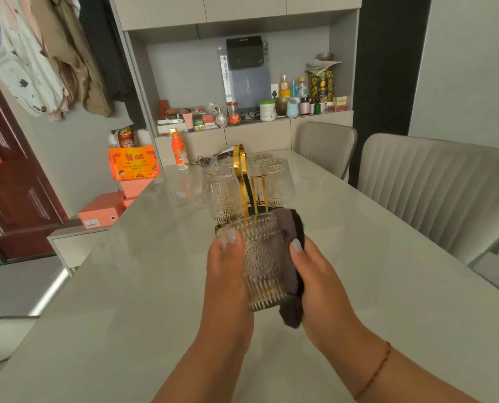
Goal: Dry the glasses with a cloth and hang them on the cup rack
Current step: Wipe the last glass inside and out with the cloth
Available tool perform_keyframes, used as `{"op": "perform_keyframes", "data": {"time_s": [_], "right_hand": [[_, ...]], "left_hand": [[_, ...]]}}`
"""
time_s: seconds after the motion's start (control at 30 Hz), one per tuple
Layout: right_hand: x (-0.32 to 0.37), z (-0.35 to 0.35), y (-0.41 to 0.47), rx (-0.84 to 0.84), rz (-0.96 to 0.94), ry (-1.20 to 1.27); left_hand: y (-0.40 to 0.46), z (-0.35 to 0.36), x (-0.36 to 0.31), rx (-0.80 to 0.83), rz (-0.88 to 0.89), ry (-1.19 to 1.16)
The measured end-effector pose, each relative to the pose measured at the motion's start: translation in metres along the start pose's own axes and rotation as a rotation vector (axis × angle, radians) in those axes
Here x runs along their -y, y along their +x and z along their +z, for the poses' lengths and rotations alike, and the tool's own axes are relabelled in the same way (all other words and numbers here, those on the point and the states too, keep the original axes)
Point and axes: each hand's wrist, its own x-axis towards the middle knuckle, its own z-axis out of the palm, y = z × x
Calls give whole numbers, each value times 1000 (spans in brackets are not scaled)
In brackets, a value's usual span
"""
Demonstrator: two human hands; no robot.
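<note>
An embossed clear glass (260,258) is held above the table between both hands, its mouth pointing away from me. My left hand (226,274) grips its left side, thumb on the wall. My right hand (315,274) presses a dark grey cloth (290,269) against the right side of the glass, thumb on top of the cloth. Just behind stands the gold cup rack (242,181) with several matching glasses hung upside down, such as one on the left (223,196) and one on the right (277,181).
The pale marble table (126,301) stretches ahead. An orange bottle (179,151) and keys (201,162) sit at its far end. Two grey chairs (434,193) stand on the right. Orange boxes (106,212) lie on a low unit at the left.
</note>
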Motion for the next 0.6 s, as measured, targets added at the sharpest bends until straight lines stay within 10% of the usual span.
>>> {"op": "perform_keyframes", "data": {"time_s": [0.3, 0.6], "right_hand": [[-11, 13, -11, -130, -440, -478], [1, 1, -4, -95, 56, 283]], "left_hand": [[-6, -2, 3, -8, 57, -9], [-6, -2, 1, 136, 27, 33]]}}
